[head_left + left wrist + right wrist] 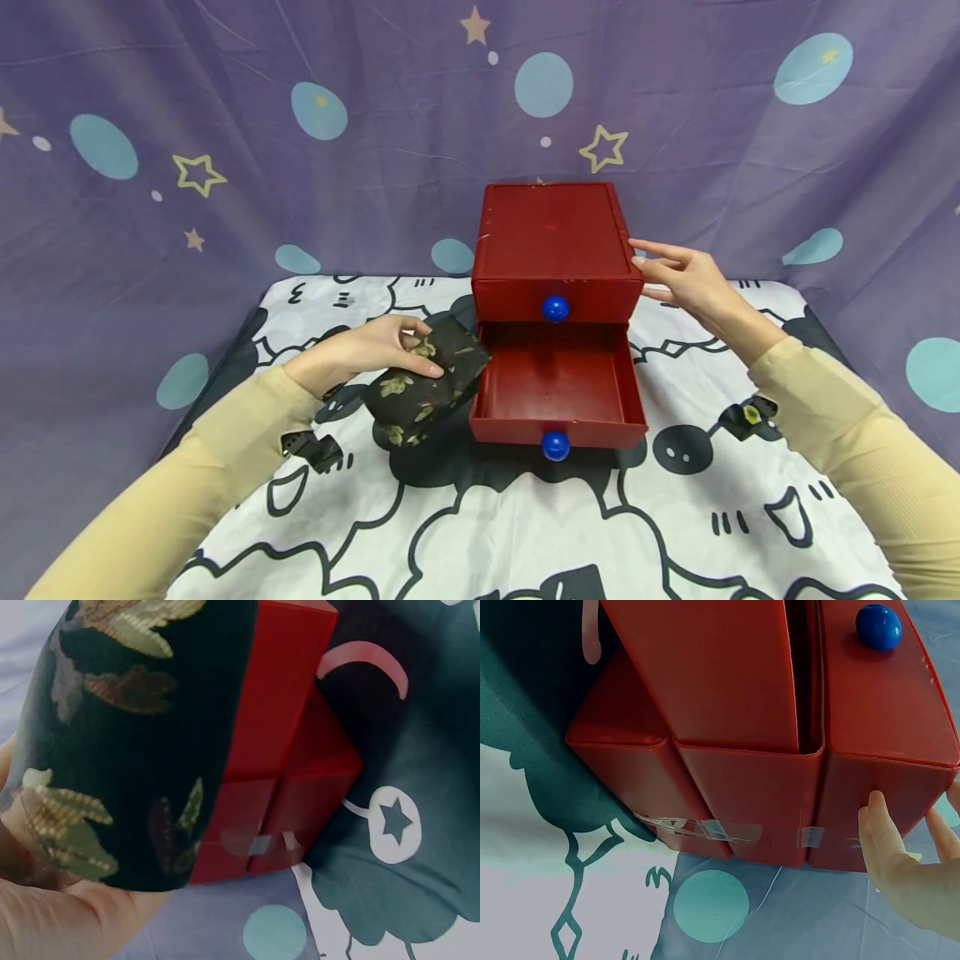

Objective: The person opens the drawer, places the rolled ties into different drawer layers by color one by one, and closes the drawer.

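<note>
A red drawer cabinet [553,229] with blue knobs stands on the table. Its middle drawer [558,383] is pulled out, and its visible inside holds nothing. My left hand [386,346] grips a dark pouch-like thing with gold leaf patterns [427,383], thumb on top, tilted beside the drawer's left wall. In the left wrist view this patterned thing [142,750] covers part of the cabinet. At the cabinet's upper right side, my right hand [686,283] has its fingers extended; in the right wrist view the fingertips [877,806] rest against the red side wall.
The white table cloth [540,533] carries black cartoon prints. Behind the cabinet hangs a purple curtain [405,108] with stars and blue ovals. Clear tape [735,831] spans the cabinet's side. Another red tier [622,712] sits below the pulled-out drawer.
</note>
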Tool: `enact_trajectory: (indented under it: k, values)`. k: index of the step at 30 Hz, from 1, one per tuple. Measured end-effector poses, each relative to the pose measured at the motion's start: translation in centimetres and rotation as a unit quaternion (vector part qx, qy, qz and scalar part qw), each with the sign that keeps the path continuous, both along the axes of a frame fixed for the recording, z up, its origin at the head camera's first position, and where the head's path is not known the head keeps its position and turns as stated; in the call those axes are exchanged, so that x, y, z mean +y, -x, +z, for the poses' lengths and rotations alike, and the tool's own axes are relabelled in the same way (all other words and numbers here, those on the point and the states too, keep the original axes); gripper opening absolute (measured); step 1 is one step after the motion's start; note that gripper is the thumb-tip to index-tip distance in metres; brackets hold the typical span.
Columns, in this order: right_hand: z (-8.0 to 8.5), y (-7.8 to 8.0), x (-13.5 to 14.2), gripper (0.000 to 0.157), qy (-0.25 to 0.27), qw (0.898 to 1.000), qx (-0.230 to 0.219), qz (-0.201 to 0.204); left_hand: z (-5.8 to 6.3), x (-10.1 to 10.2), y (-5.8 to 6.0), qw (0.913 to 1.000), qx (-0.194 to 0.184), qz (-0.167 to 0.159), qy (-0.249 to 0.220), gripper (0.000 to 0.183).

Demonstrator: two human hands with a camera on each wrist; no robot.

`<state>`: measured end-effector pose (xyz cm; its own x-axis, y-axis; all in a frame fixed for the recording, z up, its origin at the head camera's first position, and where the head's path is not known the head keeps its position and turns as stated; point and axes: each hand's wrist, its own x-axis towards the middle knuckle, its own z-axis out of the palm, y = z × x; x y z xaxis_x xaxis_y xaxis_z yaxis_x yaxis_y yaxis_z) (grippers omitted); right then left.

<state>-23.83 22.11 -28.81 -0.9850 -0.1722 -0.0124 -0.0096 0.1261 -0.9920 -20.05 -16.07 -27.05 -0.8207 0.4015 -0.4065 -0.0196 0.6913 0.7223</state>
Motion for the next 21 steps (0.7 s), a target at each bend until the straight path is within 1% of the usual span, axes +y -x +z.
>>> enact_trajectory:
  k: [4,12,15,18,21]
  values:
    - [0.0,0.0,0.0,0.055,0.000,1.000,0.001,0.002,0.2,0.9,0.2,1.0000,0.004,0.002,-0.005,0.068]
    - [0.0,-0.1,-0.1,0.056,0.000,1.000,-0.002,-0.006,1.0,2.9,0.5,0.9999,-0.003,-0.003,-0.015,0.063]
    - [0.1,-0.1,-0.1,0.056,0.002,1.000,-0.005,-0.004,1.0,3.6,0.7,0.9997,-0.005,-0.008,-0.023,0.060]
    - [0.1,-0.2,-0.1,0.056,0.005,1.000,-0.005,-0.004,1.0,4.2,1.0,0.9991,-0.017,-0.010,-0.039,0.059]
    - [0.2,-0.2,-0.1,0.056,0.007,1.000,-0.004,-0.005,0.9,4.7,1.3,0.9971,-0.040,-0.003,-0.065,0.054]
